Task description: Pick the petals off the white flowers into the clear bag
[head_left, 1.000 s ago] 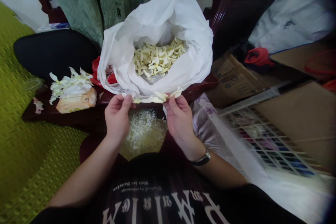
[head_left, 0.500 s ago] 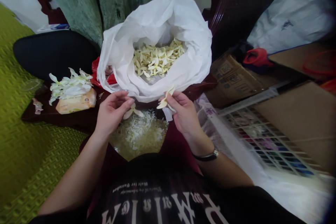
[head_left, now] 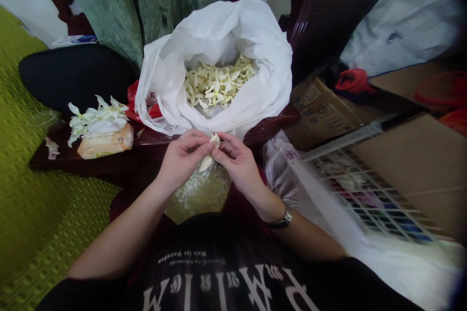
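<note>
My left hand (head_left: 182,159) and my right hand (head_left: 235,163) meet above my lap, their fingertips pinching a pale cream flower (head_left: 210,150) between them. Just beyond my fingers stands a white plastic bag (head_left: 171,82), its mouth open and holding a mass of cream petals (head_left: 219,82). Shredded white petals (head_left: 199,192) lie in my lap below my hands. To the left, a heap of white flowers (head_left: 97,121) rests on a tan packet (head_left: 105,143). A wristwatch (head_left: 281,219) sits on my right wrist.
The bag and packet stand on a dark wooden table (head_left: 149,148), with a red plastic bag (head_left: 133,99) behind. A black cushion (head_left: 73,75) and green mat (head_left: 40,204) lie left. Cardboard boxes (head_left: 321,112) and a white wire rack (head_left: 372,194) lie right.
My hands have moved together from either side of the bag's front. The separate pieces they held are no longer apart; both now pinch one flower above my lap.
</note>
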